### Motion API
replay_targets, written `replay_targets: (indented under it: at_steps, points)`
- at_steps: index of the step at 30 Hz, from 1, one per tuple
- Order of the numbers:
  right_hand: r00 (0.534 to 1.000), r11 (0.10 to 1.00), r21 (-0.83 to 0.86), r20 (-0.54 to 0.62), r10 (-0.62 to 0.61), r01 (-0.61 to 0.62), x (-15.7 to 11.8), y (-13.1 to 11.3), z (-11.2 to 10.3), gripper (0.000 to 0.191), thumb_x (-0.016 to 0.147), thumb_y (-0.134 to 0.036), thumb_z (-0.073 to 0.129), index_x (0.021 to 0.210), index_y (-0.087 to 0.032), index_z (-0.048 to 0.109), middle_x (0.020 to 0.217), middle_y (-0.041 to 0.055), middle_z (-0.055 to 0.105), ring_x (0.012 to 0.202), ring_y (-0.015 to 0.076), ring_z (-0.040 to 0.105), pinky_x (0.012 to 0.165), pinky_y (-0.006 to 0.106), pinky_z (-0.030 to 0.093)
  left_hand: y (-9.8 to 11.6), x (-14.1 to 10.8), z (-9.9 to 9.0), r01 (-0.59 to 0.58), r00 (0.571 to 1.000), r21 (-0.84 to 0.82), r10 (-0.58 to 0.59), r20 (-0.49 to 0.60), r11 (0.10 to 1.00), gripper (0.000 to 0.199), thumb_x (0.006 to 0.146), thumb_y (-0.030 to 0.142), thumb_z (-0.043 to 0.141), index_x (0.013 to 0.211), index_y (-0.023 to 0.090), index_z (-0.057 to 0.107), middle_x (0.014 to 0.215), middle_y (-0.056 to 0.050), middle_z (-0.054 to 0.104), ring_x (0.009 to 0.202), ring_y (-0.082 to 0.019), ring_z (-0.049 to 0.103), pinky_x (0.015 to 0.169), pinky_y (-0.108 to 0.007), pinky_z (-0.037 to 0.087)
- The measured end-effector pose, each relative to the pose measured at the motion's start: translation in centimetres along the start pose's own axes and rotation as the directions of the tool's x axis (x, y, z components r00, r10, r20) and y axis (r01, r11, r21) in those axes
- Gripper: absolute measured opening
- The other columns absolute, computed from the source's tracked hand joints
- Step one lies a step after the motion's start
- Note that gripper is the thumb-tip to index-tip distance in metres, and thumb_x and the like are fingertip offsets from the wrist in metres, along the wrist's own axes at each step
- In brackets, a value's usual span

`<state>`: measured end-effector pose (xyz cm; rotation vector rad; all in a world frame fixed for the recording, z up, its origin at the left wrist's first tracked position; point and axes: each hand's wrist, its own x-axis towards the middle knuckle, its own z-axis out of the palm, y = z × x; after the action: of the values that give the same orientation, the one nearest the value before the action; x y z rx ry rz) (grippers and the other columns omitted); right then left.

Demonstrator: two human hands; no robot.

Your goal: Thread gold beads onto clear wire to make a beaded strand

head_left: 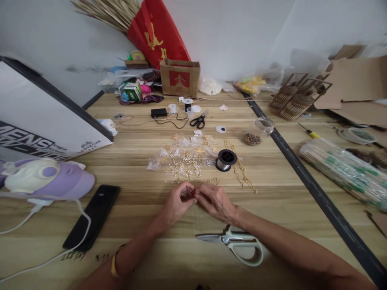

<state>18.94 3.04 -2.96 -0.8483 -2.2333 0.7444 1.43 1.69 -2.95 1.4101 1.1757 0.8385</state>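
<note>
My left hand point(179, 202) and my right hand point(215, 201) meet at the fingertips over the wooden table. Both pinch something too small to make out; a faint clear thread seems to hang below them. Just beyond lie loose gold and clear beads point(184, 167) with small plastic bags. A black spool of clear line point(225, 160) stands to their right, beside a gold beaded chain point(242, 171). Pale green-handled scissors point(246, 246) lie below my right hand, partly under the forearm.
A black phone point(92, 217), a white cable and a purple-and-white device point(60, 177) are at the left. Farther back are black scissors point(198, 119), a jar of coloured beads point(252, 139) and a paper bag point(180, 78). Wrapped sticks point(341, 167) lie at the right.
</note>
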Motion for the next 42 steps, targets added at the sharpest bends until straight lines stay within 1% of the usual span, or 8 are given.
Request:
replay_targets:
  at_steps: [5,8,11,18,23,29,37,42]
  points:
    - [1.000,0.997,-0.071,0.026,-0.011,0.013,-0.2,0.1,0.1,0.013,0.094,-0.021,0.043,0.084,-0.019,0.052,0.072,0.0027,0.059,0.065,0.0147,0.054,0.060,0.025,0.039,-0.2,-0.1,0.1,-0.043,0.998,0.045,0.045,-0.053,0.998,0.008,0.072,0.013,0.059,0.078,0.017,0.057,0.072,0.000,0.062,0.068,-0.013,0.059,0.066,-0.023,0.047]
    - [1.000,0.994,-0.108,0.024,0.004,-0.001,-0.3,0.2,0.1,0.015,0.095,-0.022,0.042,0.084,-0.019,0.051,0.069,0.0022,0.059,0.060,0.0140,0.053,0.058,0.024,0.038,-0.4,0.0,0.0,-0.036,0.997,0.053,0.039,-0.069,0.998,0.004,0.072,0.016,0.061,0.077,0.016,0.060,0.073,-0.001,0.064,0.069,-0.014,0.060,0.068,-0.025,0.048]
    - [0.999,0.996,-0.086,0.030,0.034,-0.031,-0.3,0.1,-0.1,0.014,0.095,-0.023,0.040,0.088,-0.019,0.051,0.067,0.0012,0.058,0.056,0.0128,0.053,0.054,0.023,0.037,-0.4,0.0,-0.2,-0.012,0.997,0.054,0.016,-0.077,0.998,0.005,0.072,0.018,0.063,0.076,0.016,0.063,0.073,-0.002,0.066,0.071,-0.016,0.060,0.070,-0.026,0.047]
    - [0.992,0.991,0.048,0.022,0.124,-0.125,-0.1,0.3,-0.1,0.014,0.095,-0.023,0.040,0.088,-0.018,0.051,0.065,-0.0008,0.054,0.053,0.0116,0.049,0.053,0.022,0.037,-0.5,0.4,-0.8,-0.006,1.000,0.008,0.006,0.007,1.000,0.007,0.073,0.019,0.062,0.077,0.014,0.065,0.072,-0.003,0.065,0.070,-0.015,0.058,0.068,-0.026,0.046]
    - [0.992,0.985,0.115,0.028,0.125,-0.127,0.0,0.3,-0.2,0.014,0.095,-0.024,0.039,0.087,-0.018,0.050,0.064,-0.0012,0.053,0.053,0.0112,0.048,0.052,0.022,0.038,-0.6,0.4,-1.1,-0.011,0.995,-0.027,0.013,0.095,1.000,0.012,0.073,0.022,0.064,0.083,0.014,0.062,0.077,-0.002,0.063,0.073,-0.014,0.058,0.070,-0.025,0.045]
    - [0.985,0.976,0.157,0.103,0.135,-0.150,0.0,-0.1,-0.4,0.013,0.095,-0.025,0.039,0.089,-0.018,0.048,0.066,-0.0025,0.050,0.053,0.0097,0.043,0.054,0.021,0.036,-0.2,0.4,-1.3,-0.025,0.995,0.028,0.022,0.097,0.999,0.015,0.081,0.028,0.057,0.076,0.015,0.059,0.073,-0.001,0.059,0.071,-0.013,0.054,0.068,-0.024,0.042]
    - [0.978,0.946,0.260,0.138,0.160,-0.191,-0.1,-0.2,-0.4,0.015,0.096,-0.026,0.037,0.088,-0.018,0.047,0.063,-0.0037,0.047,0.053,0.0091,0.043,0.054,0.021,0.036,-0.8,0.6,-1.4,-0.040,0.986,-0.034,0.045,0.162,0.999,0.008,0.078,0.022,0.059,0.078,0.015,0.057,0.075,0.000,0.057,0.073,-0.013,0.052,0.069,-0.023,0.041]
    - [0.976,0.941,0.275,0.148,0.160,-0.197,0.0,-0.1,-0.4,0.017,0.097,-0.027,0.036,0.087,-0.018,0.046,0.063,-0.0039,0.046,0.052,0.0091,0.042,0.053,0.021,0.035,-0.7,0.5,-1.3,-0.021,0.986,-0.067,0.032,0.161,0.998,0.007,0.077,0.020,0.060,0.077,0.015,0.056,0.072,0.001,0.055,0.070,-0.012,0.051,0.067,-0.023,0.041]
